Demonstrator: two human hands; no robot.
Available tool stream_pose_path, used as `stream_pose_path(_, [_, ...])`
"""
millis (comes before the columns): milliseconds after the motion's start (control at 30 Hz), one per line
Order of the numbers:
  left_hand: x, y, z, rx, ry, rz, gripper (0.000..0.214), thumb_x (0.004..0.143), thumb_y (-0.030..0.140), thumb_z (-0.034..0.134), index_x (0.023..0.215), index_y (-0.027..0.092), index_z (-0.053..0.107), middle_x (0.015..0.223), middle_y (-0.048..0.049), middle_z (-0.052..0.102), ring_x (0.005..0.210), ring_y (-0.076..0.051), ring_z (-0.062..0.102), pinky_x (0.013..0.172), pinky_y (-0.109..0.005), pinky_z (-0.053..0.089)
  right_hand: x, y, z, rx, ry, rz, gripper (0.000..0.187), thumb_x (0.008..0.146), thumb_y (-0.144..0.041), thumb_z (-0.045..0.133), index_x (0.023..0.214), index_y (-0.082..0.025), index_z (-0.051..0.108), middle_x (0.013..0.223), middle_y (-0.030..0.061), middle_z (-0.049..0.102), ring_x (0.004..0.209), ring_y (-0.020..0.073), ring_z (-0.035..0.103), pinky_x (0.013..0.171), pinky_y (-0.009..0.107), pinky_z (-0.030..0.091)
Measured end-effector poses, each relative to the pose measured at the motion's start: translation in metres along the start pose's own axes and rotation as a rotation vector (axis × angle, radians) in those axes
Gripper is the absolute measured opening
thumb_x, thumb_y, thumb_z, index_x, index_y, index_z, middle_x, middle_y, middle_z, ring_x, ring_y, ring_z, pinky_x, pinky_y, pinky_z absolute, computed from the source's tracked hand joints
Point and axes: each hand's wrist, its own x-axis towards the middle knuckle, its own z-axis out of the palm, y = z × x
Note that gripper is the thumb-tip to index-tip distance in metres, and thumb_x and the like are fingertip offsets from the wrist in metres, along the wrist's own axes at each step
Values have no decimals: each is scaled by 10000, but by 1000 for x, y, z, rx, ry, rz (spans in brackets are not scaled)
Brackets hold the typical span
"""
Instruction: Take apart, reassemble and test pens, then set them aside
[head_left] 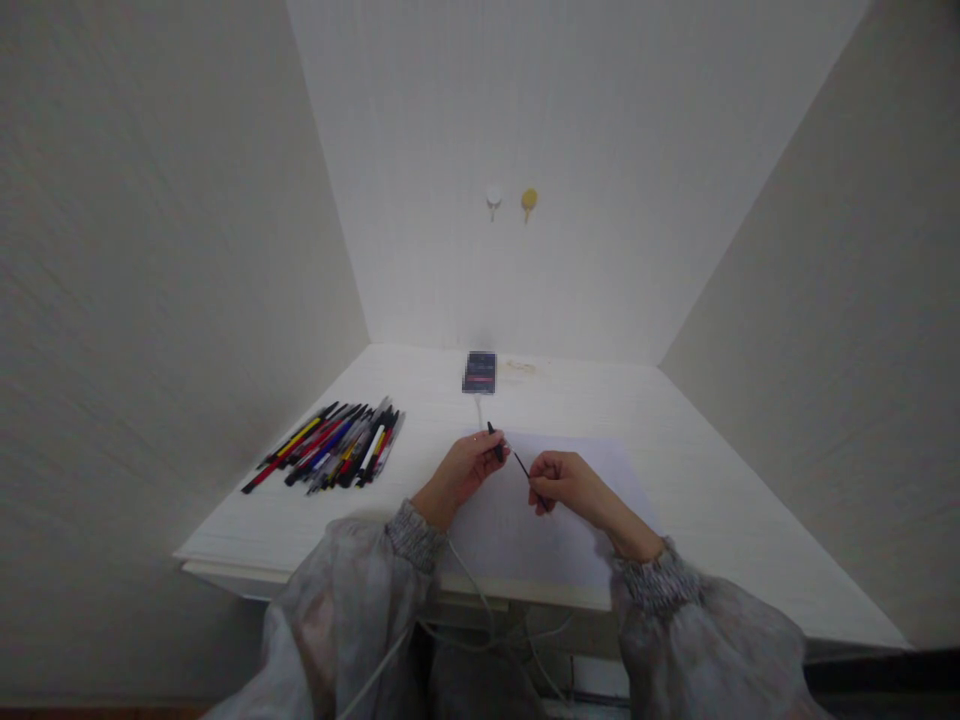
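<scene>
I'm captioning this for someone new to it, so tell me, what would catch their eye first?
Probably the colourful heap of pens on the left of the white table. Next, at the centre, the left hand holds a dark piece and the right hand a thin dark rod, over a pale sheet. Beyond them lies a phone-like device, with a yellow hook on the back wall.

A slim black pen-like barrel (499,452) stands tilted in the left hand (466,465); a thin dark rod (522,465) with a pale tip slants from the right hand (570,487), tip near the barrel.
</scene>
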Motion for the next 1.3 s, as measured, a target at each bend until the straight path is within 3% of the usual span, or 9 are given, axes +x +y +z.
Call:
stream_pose_path(467, [-2,1,2,84,-29,-18,120,681,187,636,702,86,574,651,-26,579,611,-72,558,573,-165,447,3,5,0,-2,17,-43,51,639,-160,514,665,-147,472,519,1,611,408,89,550,393,184,395])
stream_pose_path(800, [-5,3,6,151,-16,40,169,648,229,661,701,92,578,656,-24,569,620,-76,541,581,-177,420,7,12,0,34,7,-64,120,654,-240,559,703,-135,529,549,2,600,423,81,530,401,193,401])
stream_pose_path(1300, [-6,0,6,245,-75,28,223,616,267,681,719,96,581,651,-24,581,613,-91,537,619,-227,404,11,11,2,38,104,-111,193,617,-304,625,673,-138,543,541,-13,575,425,78,510,418,205,406])
